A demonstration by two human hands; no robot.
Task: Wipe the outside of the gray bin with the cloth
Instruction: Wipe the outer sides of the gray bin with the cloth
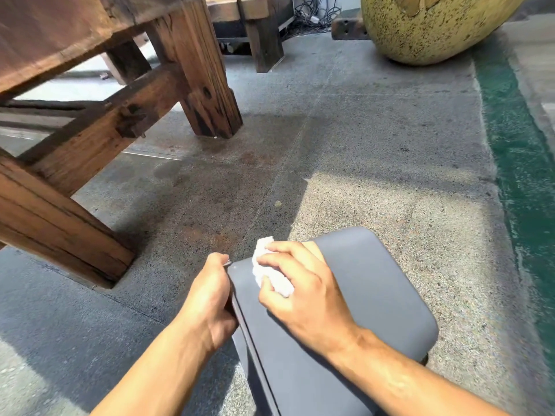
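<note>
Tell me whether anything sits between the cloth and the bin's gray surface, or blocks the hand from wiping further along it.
Nothing visible does. The right hand presses the white cloth directly onto the gray bin, near its far left corner. The left hand grips the bin's left edge, beside the cloth rather than in its path; the surface to the right lies bare.

Ahead of me lay a speckled concrete floor, part sunlit, part shaded. At left stood heavy wooden bench legs; at upper right, a large yellow-green speckled pot. A green painted strip ran along the right. Tangled cables lay behind.
</note>
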